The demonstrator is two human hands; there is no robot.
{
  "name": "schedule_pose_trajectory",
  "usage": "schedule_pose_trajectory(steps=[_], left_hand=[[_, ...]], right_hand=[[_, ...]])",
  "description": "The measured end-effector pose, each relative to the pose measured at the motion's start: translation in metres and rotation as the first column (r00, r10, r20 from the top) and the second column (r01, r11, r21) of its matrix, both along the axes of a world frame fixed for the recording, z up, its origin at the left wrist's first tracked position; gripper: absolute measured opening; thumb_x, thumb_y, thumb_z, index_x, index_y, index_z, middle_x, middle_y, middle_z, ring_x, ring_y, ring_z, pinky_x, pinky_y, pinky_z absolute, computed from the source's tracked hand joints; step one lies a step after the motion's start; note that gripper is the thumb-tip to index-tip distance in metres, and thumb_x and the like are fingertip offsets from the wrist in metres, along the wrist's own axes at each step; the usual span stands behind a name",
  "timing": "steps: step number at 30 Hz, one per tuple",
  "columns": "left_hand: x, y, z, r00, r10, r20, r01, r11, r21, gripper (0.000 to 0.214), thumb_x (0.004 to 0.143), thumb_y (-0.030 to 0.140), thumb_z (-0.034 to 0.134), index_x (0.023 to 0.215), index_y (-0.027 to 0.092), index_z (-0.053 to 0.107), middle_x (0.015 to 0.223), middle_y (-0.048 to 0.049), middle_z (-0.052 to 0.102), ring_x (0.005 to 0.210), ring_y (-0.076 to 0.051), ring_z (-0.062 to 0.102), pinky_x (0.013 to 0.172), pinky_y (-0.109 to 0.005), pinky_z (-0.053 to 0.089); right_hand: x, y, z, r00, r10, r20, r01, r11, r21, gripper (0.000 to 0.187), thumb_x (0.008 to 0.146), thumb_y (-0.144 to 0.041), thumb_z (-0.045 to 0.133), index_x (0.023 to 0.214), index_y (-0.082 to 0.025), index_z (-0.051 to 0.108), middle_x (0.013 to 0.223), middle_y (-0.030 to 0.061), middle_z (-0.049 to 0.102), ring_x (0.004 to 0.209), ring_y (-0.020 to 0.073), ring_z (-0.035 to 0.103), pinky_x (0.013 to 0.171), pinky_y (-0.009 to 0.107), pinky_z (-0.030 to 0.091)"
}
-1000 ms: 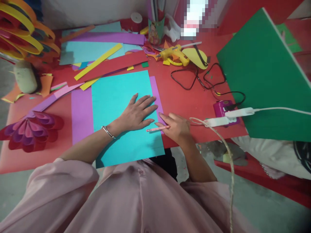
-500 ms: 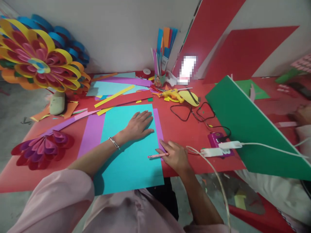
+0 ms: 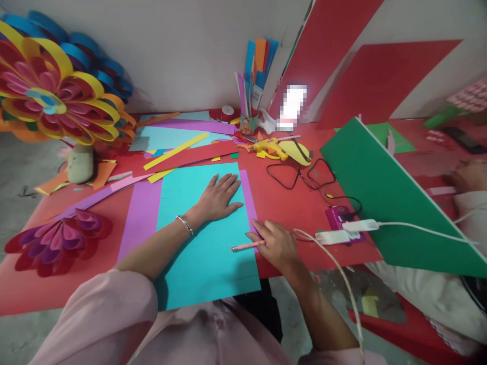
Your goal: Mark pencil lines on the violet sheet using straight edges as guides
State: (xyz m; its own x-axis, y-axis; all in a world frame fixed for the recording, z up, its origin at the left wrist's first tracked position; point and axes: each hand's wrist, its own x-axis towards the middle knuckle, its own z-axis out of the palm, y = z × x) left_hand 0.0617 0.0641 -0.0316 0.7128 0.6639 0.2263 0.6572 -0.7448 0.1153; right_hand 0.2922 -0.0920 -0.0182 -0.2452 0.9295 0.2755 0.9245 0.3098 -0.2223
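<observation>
My left hand [image 3: 218,197] lies flat and open on a turquoise paper sheet [image 3: 201,253], fingers spread toward its far right corner. A silver bangle sits on that wrist. The turquoise sheet rests on a purple sheet [image 3: 140,218] on the red table [image 3: 285,203]. My right hand [image 3: 276,246] rests at the turquoise sheet's right edge, fingers closed on a pink pencil [image 3: 243,247] that lies across the paper's edge.
A yellow glue gun [image 3: 271,148] with black cord lies behind. A white power strip [image 3: 342,234] sits on a magenta box. A green board [image 3: 395,197] slants at right, beside another person's hand [image 3: 470,175]. Paper flowers [image 3: 57,241] and strips fill the left; a cup of strips [image 3: 249,121] stands at the back.
The view has tilted up, showing the wall and big paper flower. Both hands stay nearly still on the turquoise sheet, the pencil still in my right hand.
</observation>
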Motion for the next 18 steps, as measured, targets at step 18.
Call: schedule_pose_trajectory(steps=[18], left_hand=[[0.002, 0.000, 0.000, 1.000, 0.001, 0.003, -0.001, 1.000, -0.025, 0.077, 0.106, 0.069, 0.041, 0.161, 0.015, 0.045, 0.168, -0.0178, 0.042, 0.157, -0.038, 0.038, 0.130, -0.063, 0.021]], right_hand=[[-0.030, 0.217, 0.003, 0.850, -0.385, -0.359, 0.289, 0.911, -0.293, 0.022, 0.097, -0.031, 0.060, 0.096, -0.023, 0.080, 0.093, 0.0064, 0.080, 0.090, 0.0222, 0.072, 0.078, 0.029, 0.048]])
